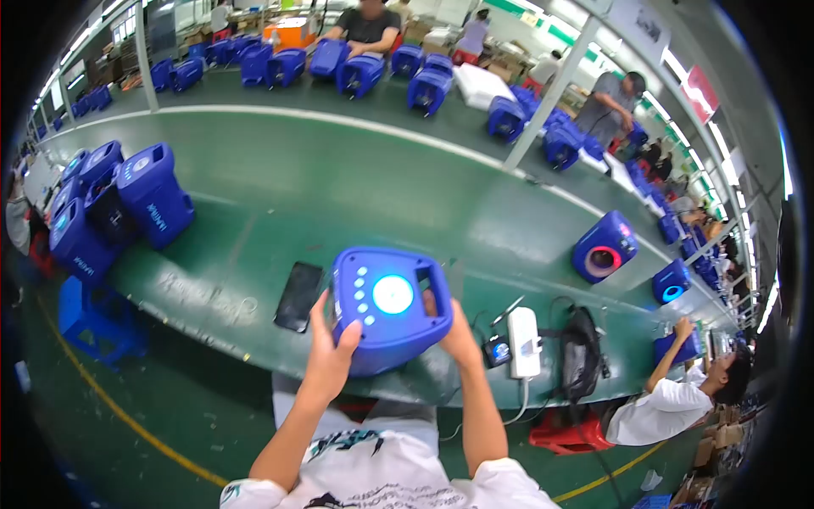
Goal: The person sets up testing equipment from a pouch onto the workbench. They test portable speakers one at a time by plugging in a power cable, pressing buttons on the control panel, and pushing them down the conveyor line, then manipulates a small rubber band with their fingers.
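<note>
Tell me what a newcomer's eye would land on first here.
Probably the glowing disc atop the blue device, held centre-frame between left hand and right hand. Next, perhaps, the red-lit circle on another blue device farther right, and the cluster of blue devices on the green bench's left.

Such a vivid blue on that boxy plastic speaker (390, 334), its round top light (393, 294) glowing white with a cyan edge. I see a long green bench (280, 174), a flat black rectangular phone (298, 297), a slim white plastic power strip (523, 343), and a thin yellow stripe (140, 426) on the dark green floor (203, 403).
</note>
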Demonstrator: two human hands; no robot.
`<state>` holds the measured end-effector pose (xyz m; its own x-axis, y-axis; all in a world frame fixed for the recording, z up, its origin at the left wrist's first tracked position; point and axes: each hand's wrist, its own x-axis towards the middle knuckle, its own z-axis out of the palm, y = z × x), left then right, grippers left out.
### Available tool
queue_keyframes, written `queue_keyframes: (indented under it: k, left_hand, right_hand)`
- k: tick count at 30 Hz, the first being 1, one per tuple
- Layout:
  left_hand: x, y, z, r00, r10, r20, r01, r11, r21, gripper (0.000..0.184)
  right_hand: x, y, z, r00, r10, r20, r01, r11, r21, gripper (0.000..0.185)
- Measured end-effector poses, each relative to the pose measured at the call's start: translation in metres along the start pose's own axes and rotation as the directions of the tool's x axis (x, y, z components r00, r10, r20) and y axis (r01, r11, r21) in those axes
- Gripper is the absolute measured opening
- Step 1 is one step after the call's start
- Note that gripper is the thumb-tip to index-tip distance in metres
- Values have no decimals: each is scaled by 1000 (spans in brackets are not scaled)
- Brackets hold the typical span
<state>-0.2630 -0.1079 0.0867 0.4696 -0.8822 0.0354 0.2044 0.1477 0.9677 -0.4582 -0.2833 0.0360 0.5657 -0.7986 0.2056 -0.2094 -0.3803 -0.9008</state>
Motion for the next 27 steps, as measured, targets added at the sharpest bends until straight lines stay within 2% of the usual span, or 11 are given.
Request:
queue_keyframes:
  k: [1, 3, 9, 13, 17, 19, 20, 22, 23, 24, 27]
  left_hand:
    - [0, -5, -2, 1000, 5, -23, -5, 1000, 5, 90]
    - [0, 6, -5, 999, -53, 4, 53, 998, -15, 88]
    - [-2, 12, -7, 999, -37, -25, 41, 982, 183, 90]
    - [0, 1, -3, 996, 69, -59, -54, 972, 227, 86]
    - [-4, 9, -5, 998, 46, -37, -32, 946, 322, 84]
    - [-1, 10, -10, 997, 65, -52, -45, 946, 320, 84]
    - [-1, 10, -13, 995, 72, -64, -43, 927, 373, 83]
    - [-2, 23, -21, 1000, -7, -27, 19, 883, 468, 83]
    - [-2, 29, -23, 999, -48, -10, 46, 858, 512, 83]
    - [-2, 30, -26, 995, -102, -11, 95, 874, 477, 80]
    - [-4, 42, -34, 977, -212, 14, 196, 925, 326, 81]
  right_hand:
    - [0, 7, 0, 996, -90, -27, 90, 996, 0, 16]
    - [2, 0, -6, 992, 95, 77, -115, 942, 317, 9]
    - [6, 1, -7, 978, 120, 171, -179, 903, 391, 11]
    - [7, -10, -4, 978, 163, 132, -206, 862, 463, 7]
    - [9, 18, -25, 959, 276, 61, -264, 801, 538, 12]
    - [6, 48, -47, 945, 313, -91, -209, 795, 569, 19]
    - [2, 71, -57, 935, 330, -129, -240, 858, 455, 17]
    - [-8, 102, -43, 965, 117, -236, -132, 990, -51, 19]
    - [-12, 96, -34, 970, -3, -244, -76, 947, -314, 20]
    - [-20, 89, -24, 965, 52, -256, -175, 857, -485, 24]
    - [-22, 97, -6, 951, -130, -280, -76, 780, -621, 16]
